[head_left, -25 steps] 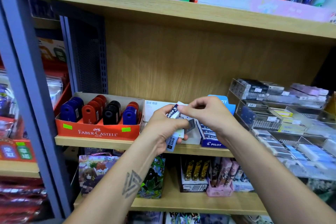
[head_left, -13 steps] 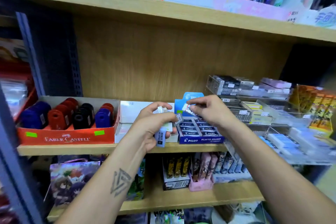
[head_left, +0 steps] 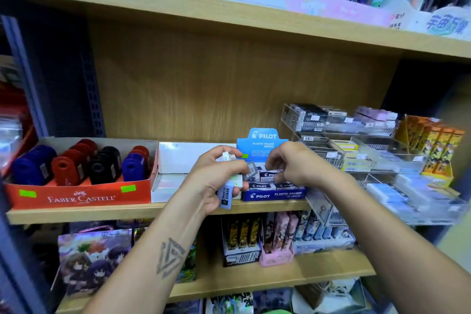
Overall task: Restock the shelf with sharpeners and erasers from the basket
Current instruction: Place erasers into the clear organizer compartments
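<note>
Two hands over Pilot box (head_left: 274, 195): left hand (head_left: 216, 181) clutching erasers (head_left: 225, 196), right hand (head_left: 293, 164) pinching one

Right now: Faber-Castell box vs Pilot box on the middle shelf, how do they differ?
The Faber-Castell box is red, wide, and holds chunky blue, red and black sharpeners; the Pilot box is blue, narrower, holds flat sleeved erasers and has an upright header card. The hands work at the Pilot box only. Both are open display cartons.
</note>
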Motion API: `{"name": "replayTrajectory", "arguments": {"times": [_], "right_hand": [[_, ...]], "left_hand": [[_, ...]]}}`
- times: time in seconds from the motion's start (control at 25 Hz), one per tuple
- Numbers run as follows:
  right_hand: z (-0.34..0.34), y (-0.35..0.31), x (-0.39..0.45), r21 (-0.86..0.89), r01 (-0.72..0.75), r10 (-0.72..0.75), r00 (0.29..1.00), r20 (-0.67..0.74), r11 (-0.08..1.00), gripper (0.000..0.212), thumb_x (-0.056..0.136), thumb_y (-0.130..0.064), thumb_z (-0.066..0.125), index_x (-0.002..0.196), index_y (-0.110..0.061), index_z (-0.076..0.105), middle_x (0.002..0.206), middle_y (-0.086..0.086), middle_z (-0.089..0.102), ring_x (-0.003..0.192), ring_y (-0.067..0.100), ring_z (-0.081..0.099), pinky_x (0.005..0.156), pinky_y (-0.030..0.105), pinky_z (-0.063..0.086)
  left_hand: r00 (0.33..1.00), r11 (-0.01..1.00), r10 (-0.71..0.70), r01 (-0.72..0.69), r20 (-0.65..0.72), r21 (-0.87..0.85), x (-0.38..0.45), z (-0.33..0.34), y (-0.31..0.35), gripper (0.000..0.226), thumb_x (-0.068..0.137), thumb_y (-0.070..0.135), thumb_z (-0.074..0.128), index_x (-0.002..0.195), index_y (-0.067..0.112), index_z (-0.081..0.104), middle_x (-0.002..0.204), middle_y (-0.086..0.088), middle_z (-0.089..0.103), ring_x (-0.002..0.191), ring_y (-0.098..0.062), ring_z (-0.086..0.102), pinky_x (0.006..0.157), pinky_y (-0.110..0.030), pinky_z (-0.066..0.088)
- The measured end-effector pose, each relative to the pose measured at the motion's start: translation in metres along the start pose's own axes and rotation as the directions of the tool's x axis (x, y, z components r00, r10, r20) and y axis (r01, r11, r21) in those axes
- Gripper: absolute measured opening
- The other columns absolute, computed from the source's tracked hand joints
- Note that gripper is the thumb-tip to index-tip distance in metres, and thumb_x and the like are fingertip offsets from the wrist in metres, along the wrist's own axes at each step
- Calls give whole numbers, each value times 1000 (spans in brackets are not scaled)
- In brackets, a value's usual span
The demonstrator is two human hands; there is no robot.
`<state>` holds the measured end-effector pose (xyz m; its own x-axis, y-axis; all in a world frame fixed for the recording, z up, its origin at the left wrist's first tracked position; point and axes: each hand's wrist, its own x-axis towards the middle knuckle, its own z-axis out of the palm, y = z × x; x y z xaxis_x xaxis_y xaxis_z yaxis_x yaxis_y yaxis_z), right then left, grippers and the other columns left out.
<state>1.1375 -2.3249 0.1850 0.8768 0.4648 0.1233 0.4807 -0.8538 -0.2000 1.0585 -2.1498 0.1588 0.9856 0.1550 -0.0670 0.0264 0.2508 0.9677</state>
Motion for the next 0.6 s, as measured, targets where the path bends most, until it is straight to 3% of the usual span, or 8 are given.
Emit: {"name": "replayTrajectory", "arguments": {"times": [0.16, 0.36, 0.6], "right_hand": [[-12, 4, -13, -131, 14, -17, 1000, -24, 991, 21, 77, -3, 76, 88, -21, 77, 92, -4, 73, 87, 14, 66, 82, 33, 56], [-12, 6, -25, -211, -29, 24, 999, -25, 977, 28, 76, 3, 68, 80, -24, 75, 91, -2, 70, 89, 20, 67, 81, 37, 58], [-10, -4, -31, -239, -11, 27, 998, 64, 971, 31, 81, 5, 55, 97, -13, 74, 99, 7, 68, 95, 23, 64, 85, 36, 56]], "left_hand": [[1000, 999, -20, 20, 9, 29, 2, 3, -3, 29, 78, -10, 66, 96, 12, 62, 84, -24, 70, 43, -26, 58, 35, -18, 37], [999, 997, -43, 41, 30, 64, 0, 13, -9, 30, 77, -10, 66, 97, 12, 62, 81, -23, 69, 44, -26, 59, 34, -19, 37], [998, 995, -48, 46, 26, 84, 1, 15, -14, 29, 78, -10, 66, 98, 11, 63, 90, -27, 72, 43, -25, 60, 34, -18, 38]]}}
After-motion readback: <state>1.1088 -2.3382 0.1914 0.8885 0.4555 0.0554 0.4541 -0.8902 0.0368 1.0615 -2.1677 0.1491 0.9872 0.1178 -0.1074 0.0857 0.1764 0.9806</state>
